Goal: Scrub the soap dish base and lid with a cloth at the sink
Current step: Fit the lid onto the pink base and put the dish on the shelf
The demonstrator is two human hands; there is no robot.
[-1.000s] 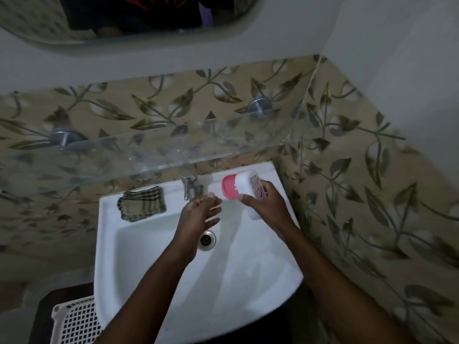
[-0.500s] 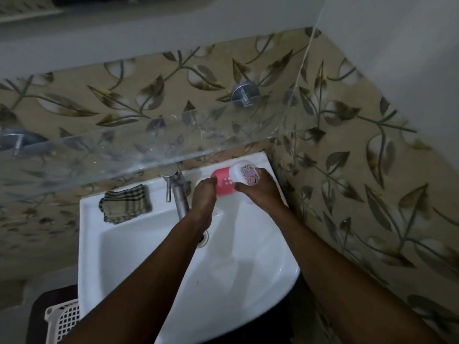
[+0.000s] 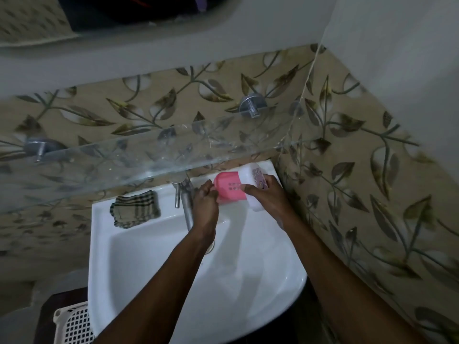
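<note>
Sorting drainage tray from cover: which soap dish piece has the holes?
The pink piece, held by the left hand; the white piece in the right hand shows a patterned label, no holes.

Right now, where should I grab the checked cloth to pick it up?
Probably pinch the checked cloth by its near edge, coming from the basin side: it lies folded flat on the sink rim, and the glass shelf juts out above, behind it.
</note>
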